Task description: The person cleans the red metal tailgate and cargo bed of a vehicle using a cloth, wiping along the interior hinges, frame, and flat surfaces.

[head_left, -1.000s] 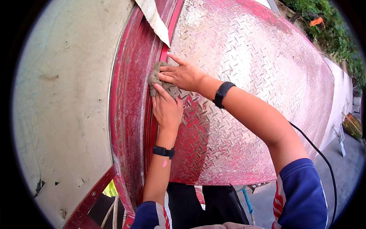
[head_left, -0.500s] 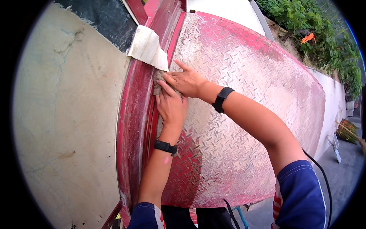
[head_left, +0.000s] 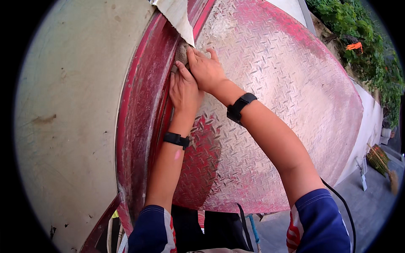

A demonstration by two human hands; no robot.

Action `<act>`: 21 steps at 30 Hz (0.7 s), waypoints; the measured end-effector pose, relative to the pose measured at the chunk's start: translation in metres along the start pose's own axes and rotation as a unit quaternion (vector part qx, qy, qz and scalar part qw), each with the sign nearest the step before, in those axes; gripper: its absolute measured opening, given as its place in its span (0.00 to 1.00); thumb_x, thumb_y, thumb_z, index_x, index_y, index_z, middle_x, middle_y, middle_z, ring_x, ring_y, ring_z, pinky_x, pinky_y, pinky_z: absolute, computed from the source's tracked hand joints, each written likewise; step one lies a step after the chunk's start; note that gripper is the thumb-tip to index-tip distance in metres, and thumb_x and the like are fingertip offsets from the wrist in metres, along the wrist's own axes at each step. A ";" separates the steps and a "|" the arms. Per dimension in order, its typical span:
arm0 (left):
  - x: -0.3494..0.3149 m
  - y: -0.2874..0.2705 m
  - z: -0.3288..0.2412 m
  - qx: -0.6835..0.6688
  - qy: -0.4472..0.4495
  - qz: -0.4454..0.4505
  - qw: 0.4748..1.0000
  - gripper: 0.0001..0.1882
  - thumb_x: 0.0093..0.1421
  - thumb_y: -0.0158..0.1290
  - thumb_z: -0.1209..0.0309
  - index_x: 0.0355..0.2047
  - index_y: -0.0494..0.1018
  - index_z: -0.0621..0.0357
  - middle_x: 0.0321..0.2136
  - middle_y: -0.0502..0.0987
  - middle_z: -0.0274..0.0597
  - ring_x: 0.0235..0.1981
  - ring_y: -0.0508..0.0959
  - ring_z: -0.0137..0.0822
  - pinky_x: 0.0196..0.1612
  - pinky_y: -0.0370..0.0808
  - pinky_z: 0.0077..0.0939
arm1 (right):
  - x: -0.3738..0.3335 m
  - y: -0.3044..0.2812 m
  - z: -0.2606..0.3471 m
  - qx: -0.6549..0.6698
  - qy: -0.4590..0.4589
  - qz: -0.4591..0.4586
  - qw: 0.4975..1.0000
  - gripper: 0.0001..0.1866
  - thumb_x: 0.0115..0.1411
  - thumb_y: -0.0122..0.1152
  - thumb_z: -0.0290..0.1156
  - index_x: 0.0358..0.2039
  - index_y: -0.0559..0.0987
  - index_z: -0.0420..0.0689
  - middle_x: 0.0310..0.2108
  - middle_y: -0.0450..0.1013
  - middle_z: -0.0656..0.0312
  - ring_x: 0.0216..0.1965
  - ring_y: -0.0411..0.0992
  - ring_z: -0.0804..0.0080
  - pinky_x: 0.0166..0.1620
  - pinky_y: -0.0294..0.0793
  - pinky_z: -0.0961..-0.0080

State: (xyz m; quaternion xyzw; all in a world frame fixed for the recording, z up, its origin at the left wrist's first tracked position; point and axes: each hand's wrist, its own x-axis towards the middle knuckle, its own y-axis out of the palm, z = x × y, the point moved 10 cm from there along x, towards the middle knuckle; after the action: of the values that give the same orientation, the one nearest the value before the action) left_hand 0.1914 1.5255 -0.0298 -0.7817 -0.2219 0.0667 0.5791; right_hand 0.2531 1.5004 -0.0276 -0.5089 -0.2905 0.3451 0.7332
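Note:
My two hands meet at the seam where a long red metal frame (head_left: 143, 84) joins a red tread plate (head_left: 270, 109) with worn, whitish patches. Between them is a dirty grey-brown rag (head_left: 181, 53), mostly hidden, pressed into the corner of the seam. My left hand (head_left: 184, 91) lies along the frame's edge, its fingers bent over the rag's near end. From the right, my right hand (head_left: 206, 71) overlaps it, fingers pushed onto the rag and thumb resting toward the plate. A torn, off-white flap of sheet (head_left: 179, 19) hangs just beyond my fingertips.
A large beige panel (head_left: 71, 118) fills the left side, edged by the frame. Green plants (head_left: 363, 46) with an orange scrap (head_left: 354, 46) stand at the far right. A broom (head_left: 382, 162) lies on the grey floor, and a black cable (head_left: 344, 202) hangs beside my right arm.
The view has shifted, so the frame, plate and flap sit higher. Both hands stay together on the rag; my right hand's fingers have drawn in closer beside my left.

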 end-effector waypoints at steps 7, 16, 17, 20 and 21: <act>-0.071 -0.023 0.010 0.025 -0.041 -0.003 0.999 0.45 0.47 0.66 0.64 0.55 0.54 0.81 0.49 0.72 0.66 0.52 0.74 0.51 0.65 0.63 0.43 | -0.041 -0.001 0.067 0.000 -0.146 0.031 0.989 0.27 0.66 0.45 0.41 0.55 0.66 0.29 0.42 0.76 0.46 0.54 0.71 0.56 0.64 0.59 0.59; -0.240 -0.070 0.060 0.023 -0.139 0.160 0.977 0.47 0.49 0.66 0.62 0.55 0.50 0.84 0.53 0.68 0.73 0.58 0.70 0.58 0.68 0.57 0.46 | -0.157 0.033 0.201 0.096 -0.258 0.098 0.956 0.29 0.57 0.53 0.33 0.56 0.65 0.29 0.41 0.77 0.49 0.53 0.73 0.58 0.66 0.57 0.60; -0.261 -0.075 0.067 0.025 -0.150 0.172 0.973 0.47 0.49 0.66 0.62 0.55 0.50 0.83 0.53 0.68 0.73 0.58 0.69 0.58 0.68 0.57 0.47 | -0.169 0.041 0.215 0.081 -0.270 0.125 0.951 0.28 0.56 0.53 0.33 0.55 0.66 0.30 0.39 0.77 0.50 0.50 0.74 0.59 0.67 0.56 0.61; -0.315 -0.093 0.077 0.034 -0.169 0.187 0.967 0.41 0.50 0.65 0.63 0.50 0.53 0.80 0.50 0.69 0.74 0.58 0.69 0.61 0.67 0.58 0.48 | -0.207 0.053 0.257 0.112 -0.290 0.055 0.949 0.27 0.56 0.54 0.36 0.52 0.68 0.31 0.30 0.77 0.58 0.42 0.76 0.61 0.68 0.54 0.60; -0.326 -0.100 0.082 0.038 -0.168 0.177 0.969 0.38 0.51 0.65 0.63 0.47 0.55 0.78 0.49 0.70 0.74 0.58 0.68 0.62 0.66 0.59 0.48 | -0.213 0.057 0.270 0.131 -0.301 0.075 0.942 0.26 0.56 0.54 0.36 0.51 0.68 0.31 0.27 0.76 0.58 0.37 0.77 0.60 0.68 0.54 0.59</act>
State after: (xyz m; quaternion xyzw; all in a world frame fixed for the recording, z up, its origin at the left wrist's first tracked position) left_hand -0.1566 1.4818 -0.0120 -0.7637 -0.1716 0.3070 0.5413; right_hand -0.0951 1.4914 -0.0123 -0.3015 -0.4109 0.5711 0.6435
